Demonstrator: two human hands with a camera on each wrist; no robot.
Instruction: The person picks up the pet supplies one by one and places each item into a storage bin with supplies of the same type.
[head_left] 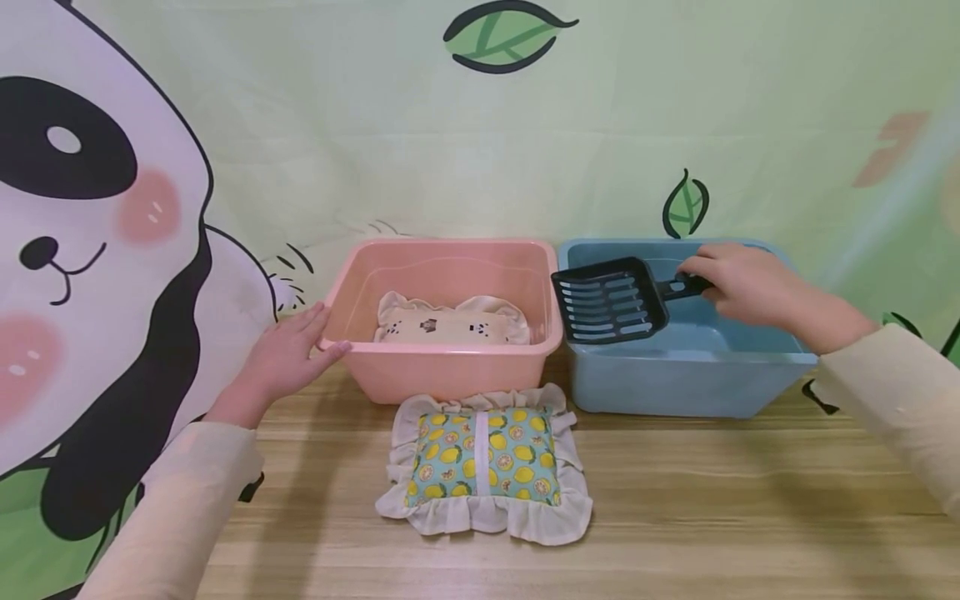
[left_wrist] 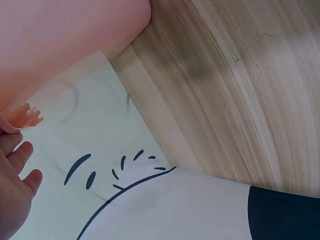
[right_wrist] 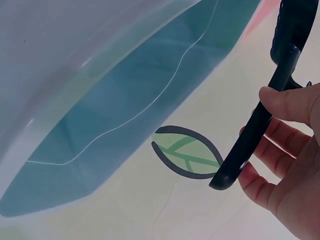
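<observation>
My right hand (head_left: 750, 283) grips the handle of a black slotted litter scoop (head_left: 611, 304), held over the left side of a blue plastic tub (head_left: 690, 383). In the right wrist view the thumb and fingers close round the scoop's handle (right_wrist: 250, 135). My left hand (head_left: 281, 354) rests on the left rim of a pink plastic tub (head_left: 450, 373), fingers extended. Inside that tub lies a cream ruffled cushion (head_left: 450, 325) with small animal faces. In front is a lemon-print cushion (head_left: 446, 454) with a white frill, which neither hand touches.
The two tubs stand side by side on a wood-grain table (head_left: 675, 508). Behind them hangs a pale green cloth (head_left: 360, 133) printed with leaves and a large panda (head_left: 90, 250) on the left.
</observation>
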